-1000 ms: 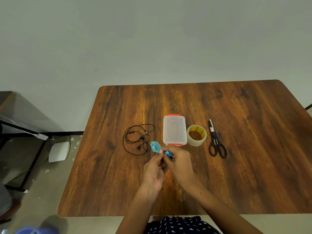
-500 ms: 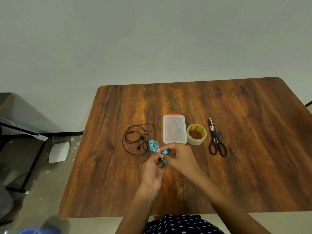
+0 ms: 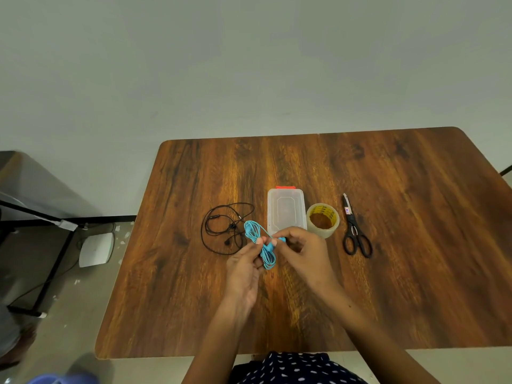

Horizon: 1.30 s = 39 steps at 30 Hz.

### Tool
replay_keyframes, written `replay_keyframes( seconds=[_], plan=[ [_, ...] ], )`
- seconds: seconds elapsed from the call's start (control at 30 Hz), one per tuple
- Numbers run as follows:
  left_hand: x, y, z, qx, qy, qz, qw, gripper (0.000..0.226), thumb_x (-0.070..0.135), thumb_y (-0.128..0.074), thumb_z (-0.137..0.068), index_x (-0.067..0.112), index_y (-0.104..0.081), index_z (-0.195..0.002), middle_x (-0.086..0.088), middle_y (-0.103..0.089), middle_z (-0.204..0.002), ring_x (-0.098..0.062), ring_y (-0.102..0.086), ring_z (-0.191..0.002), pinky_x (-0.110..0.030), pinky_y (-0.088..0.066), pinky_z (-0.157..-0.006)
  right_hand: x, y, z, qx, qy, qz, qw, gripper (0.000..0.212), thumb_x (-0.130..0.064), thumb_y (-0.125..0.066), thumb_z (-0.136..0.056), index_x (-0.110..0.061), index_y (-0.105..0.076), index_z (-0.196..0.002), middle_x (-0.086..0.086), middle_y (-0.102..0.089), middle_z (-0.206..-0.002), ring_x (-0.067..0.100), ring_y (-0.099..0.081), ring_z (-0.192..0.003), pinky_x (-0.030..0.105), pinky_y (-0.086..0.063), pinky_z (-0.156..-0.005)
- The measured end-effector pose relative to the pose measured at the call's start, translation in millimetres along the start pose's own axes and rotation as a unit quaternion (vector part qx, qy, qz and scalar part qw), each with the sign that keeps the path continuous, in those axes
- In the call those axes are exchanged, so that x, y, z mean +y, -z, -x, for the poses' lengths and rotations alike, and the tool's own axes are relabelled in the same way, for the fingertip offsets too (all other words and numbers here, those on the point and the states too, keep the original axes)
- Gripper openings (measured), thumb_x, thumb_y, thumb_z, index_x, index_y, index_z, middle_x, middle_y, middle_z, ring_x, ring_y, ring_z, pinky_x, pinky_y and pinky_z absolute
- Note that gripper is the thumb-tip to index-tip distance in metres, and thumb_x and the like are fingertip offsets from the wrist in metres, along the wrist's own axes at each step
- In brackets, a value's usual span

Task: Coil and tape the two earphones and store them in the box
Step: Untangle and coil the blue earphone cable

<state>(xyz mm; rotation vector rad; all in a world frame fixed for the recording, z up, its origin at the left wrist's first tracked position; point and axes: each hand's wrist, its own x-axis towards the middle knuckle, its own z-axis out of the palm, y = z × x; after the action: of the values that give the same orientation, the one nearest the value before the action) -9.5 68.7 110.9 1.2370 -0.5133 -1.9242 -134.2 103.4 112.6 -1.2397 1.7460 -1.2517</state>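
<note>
Head view. Tabletop [image 3: 388, 273], dark wood grain, rounded corners. Left hand [image 3: 243, 270] pinches blue earphone [image 3: 263, 245], thin cord bunched in long loops, at mid-bundle; right hand [image 3: 304, 253] pinches its earbud end, both above the wood. Black earphone [image 3: 221, 231] lies loose in rough rings, just left. Box [image 3: 286, 209], clear plastic, lid on, red clasp. Tape roll [image 3: 322, 220] beside it; black-handled scissors [image 3: 356, 231] farther right.
</note>
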Motion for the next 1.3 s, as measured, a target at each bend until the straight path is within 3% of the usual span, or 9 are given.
replay_keyframes(
  seconds=[0.37,0.6,0.7,0.83,0.93,1.0,1.1,1.3],
  plan=[
    [-5.2,-1.3,2.7,-0.003,-0.021,-0.009,1.000,0.017,0.008,-0.058,-0.090,0.002,-0.070,-0.101,-0.011,-0.075,-0.089,-0.015,-0.072,-0.077,-0.027,-0.057,-0.071,-1.8,-4.7,-0.5,-0.009,0.053,0.042,0.998,0.008,-0.011,-0.065,-0.087,-0.008,-0.071,-0.092,0.002,-0.062,-0.089,0.010,-0.061,-0.084,0.014,-0.049,-0.069],
    [-6.1,3.0,0.7,0.000,-0.015,-0.012,1.000,0.018,0.010,-0.059,-0.089,0.002,-0.070,-0.101,-0.012,-0.075,-0.091,-0.015,-0.072,-0.076,-0.023,-0.057,-0.061,-3.2,-6.1,6.4,-0.007,0.077,0.026,0.997,0.013,-0.009,-0.069,-0.084,-0.013,-0.073,-0.096,-0.005,-0.070,-0.094,0.006,-0.065,-0.090,0.018,-0.054,-0.075],
    [-8.0,5.4,0.8,-0.016,0.007,-0.004,1.000,0.023,0.011,-0.059,-0.089,-0.001,-0.068,-0.106,-0.014,-0.074,-0.095,-0.016,-0.072,-0.077,-0.025,-0.058,-0.065,-4.0,-3.5,8.1,-0.012,0.095,0.097,0.991,0.015,-0.016,-0.069,-0.084,-0.018,-0.070,-0.099,-0.007,-0.070,-0.099,0.004,-0.062,-0.094,0.021,-0.054,-0.075],
    [-8.1,8.9,-1.5,-0.035,0.042,0.003,0.998,0.029,0.014,-0.061,-0.085,-0.002,-0.066,-0.110,-0.015,-0.072,-0.096,-0.018,-0.070,-0.080,-0.030,-0.057,-0.072,-7.0,-1.7,10.0,-0.029,0.153,0.227,0.961,0.014,-0.020,-0.064,-0.088,-0.020,-0.066,-0.102,-0.002,-0.067,-0.099,0.008,-0.058,-0.092,0.014,-0.046,-0.069],
    [-9.0,10.9,-3.1,-0.041,0.052,-0.005,0.998,0.028,0.013,-0.060,-0.086,-0.002,-0.067,-0.108,-0.015,-0.072,-0.092,-0.018,-0.070,-0.078,-0.029,-0.058,-0.068,-5.5,-2.7,12.5,-0.036,0.156,0.265,0.951,0.016,-0.019,-0.062,-0.089,-0.018,-0.065,-0.105,0.000,-0.067,-0.104,0.011,-0.060,-0.099,0.018,-0.050,-0.075],
    [-10.5,11.0,-2.6,-0.032,0.049,-0.010,0.998,0.023,0.011,-0.059,-0.088,-0.001,-0.069,-0.104,-0.014,-0.074,-0.089,-0.017,-0.070,-0.074,-0.027,-0.058,-0.062,-4.1,-5.6,14.7,-0.036,0.123,0.234,0.964,0.016,-0.018,-0.062,-0.090,-0.016,-0.065,-0.106,0.001,-0.066,-0.108,0.011,-0.059,-0.102,0.021,-0.052,-0.083],
    [-14.0,9.8,-1.5,-0.018,0.029,-0.021,0.999,0.019,0.010,-0.061,-0.087,0.000,-0.071,-0.100,-0.015,-0.074,-0.092,-0.017,-0.071,-0.075,-0.025,-0.057,-0.058,-4.0,-9.0,17.0,-0.008,0.062,0.129,0.990,0.014,-0.013,-0.066,-0.087,-0.013,-0.067,-0.100,0.000,-0.068,-0.104,0.007,-0.060,-0.098,0.017,-0.052,-0.083],
    [-19.5,10.4,0.1,-0.014,0.020,-0.008,1.000,0.015,0.010,-0.061,-0.087,0.005,-0.073,-0.094,-0.014,-0.075,-0.090,-0.017,-0.072,-0.074,-0.025,-0.057,-0.058,-3.2,-12.6,17.3,-0.025,-0.022,0.042,0.999,0.014,-0.008,-0.064,-0.087,-0.015,-0.069,-0.097,-0.010,-0.062,-0.097,0.008,-0.058,-0.101,0.021,-0.051,-0.086]
  ],
)
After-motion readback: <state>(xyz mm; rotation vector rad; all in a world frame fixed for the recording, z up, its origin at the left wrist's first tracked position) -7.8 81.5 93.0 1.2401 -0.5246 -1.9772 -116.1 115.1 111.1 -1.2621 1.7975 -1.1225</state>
